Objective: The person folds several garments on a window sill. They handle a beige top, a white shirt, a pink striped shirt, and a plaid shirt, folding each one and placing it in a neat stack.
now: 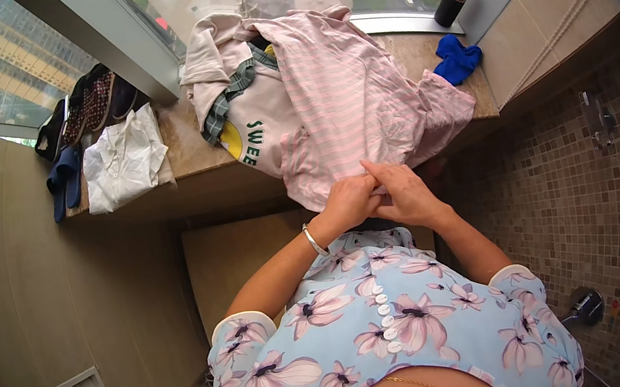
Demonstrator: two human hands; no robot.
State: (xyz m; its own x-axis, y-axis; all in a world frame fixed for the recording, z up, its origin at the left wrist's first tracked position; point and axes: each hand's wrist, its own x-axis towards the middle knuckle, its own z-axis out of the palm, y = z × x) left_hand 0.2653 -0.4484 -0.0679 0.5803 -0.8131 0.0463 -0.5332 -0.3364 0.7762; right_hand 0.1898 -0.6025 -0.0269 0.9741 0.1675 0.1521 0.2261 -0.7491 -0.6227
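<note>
My left hand (349,200), with a silver bangle (313,240) at the wrist, has its fingers curled. It meets my right hand (408,192) in front of my body. Both hands are at the near edge of a pink striped garment (330,92), and whether cloth is pinched between the fingers is hidden. This garment drapes over the front of the window ledge. Partly under it, on the left, lies a pale pink top (257,134) with a grey checked collar, green lettering and a yellow print.
On the stone ledge (181,141) lie a folded white shirt (123,160), a crumpled blue cloth (457,59), blue slippers (64,179) and dark shoes (86,105). A black cylinder (452,3) stands by the window. Twisted cord (555,39) hangs along the right wall, above mosaic tiles (528,175).
</note>
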